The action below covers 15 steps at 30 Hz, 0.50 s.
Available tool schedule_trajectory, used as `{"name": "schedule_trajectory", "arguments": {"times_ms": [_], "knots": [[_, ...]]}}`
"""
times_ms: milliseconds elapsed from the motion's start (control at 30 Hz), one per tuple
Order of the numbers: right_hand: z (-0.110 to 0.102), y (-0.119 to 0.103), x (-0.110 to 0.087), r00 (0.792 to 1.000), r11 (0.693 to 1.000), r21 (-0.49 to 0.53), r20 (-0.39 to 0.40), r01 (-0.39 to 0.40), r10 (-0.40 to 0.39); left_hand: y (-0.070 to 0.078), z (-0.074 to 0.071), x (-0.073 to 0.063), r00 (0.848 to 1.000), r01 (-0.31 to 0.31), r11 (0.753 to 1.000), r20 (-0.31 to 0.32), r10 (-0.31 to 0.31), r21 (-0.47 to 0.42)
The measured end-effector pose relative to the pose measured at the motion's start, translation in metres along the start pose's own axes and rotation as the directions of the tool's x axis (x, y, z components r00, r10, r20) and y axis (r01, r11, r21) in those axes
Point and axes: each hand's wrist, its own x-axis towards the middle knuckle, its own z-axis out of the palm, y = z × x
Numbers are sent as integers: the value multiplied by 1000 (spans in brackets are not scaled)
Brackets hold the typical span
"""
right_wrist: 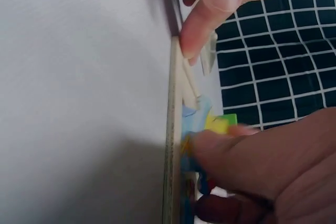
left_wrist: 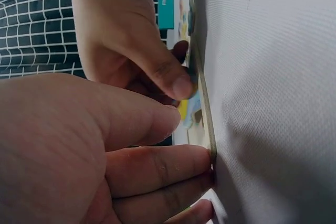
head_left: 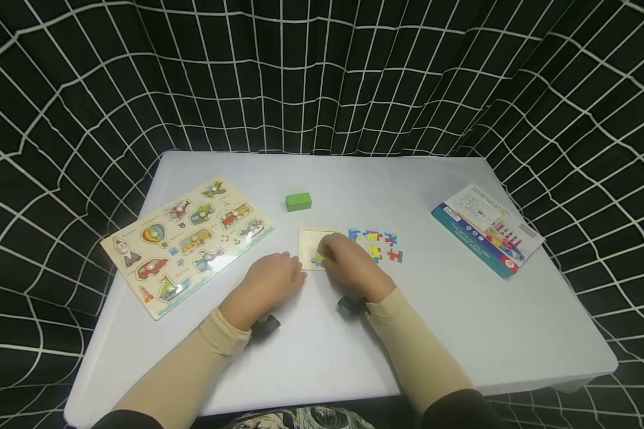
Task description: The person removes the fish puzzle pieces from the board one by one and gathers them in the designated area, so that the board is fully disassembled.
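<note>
A small wooden puzzle board (head_left: pixel 307 239) lies at the middle of the table. My left hand (head_left: pixel 272 280) is beside its near left corner, and in the left wrist view the fairly straight fingertips (left_wrist: pixel 197 157) touch its edge. Over the board's right part, my right hand (head_left: pixel 354 267) pinches a jigsaw piece (right_wrist: pixel 201 141) between thumb and fingers; the hand hides much of it. Blue and yellow picture shows on the board under the fingers. Several loose jigsaw pieces (head_left: pixel 395 255), blue, red and yellow, lie just right of the board.
A large picture board (head_left: pixel 190 262) with vehicle shapes lies to the left. Behind the small board stands a green block (head_left: pixel 299 202). A flat printed box (head_left: pixel 488 229) lies at the right. Dark gridded cloth (head_left: pixel 311 77) hangs behind the white table (head_left: pixel 461 333).
</note>
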Motion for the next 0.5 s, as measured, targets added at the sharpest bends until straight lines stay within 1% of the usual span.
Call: {"name": "schedule_trajectory", "arguments": {"times_ms": [67,133,233,300,400,500], "knots": [[0,0,-6,999,1000,16,-34,27,-26,1,1,0,1000,-7,1000,-4,7,8],[1,0,-13,996,997,22,-57,72,-71,2,0,-1,1000,-9,1000,-5,9,9],[2,0,-19,989,991,19,-76,130,-129,3,-1,-1,1000,-6,1000,-5,6,3],[3,1,-20,986,989,9,-84,148,-147,4,-2,-2,1000,-1,1000,-2,1,-4],[3,2,-19,983,989,0,-107,151,-150,4,-3,-2,1000,8,1000,4,-8,-9],[-5,8,-20,982,991,53,-156,119,-109,4,-4,-3,1000,9,1000,12,-9,-8]]}}
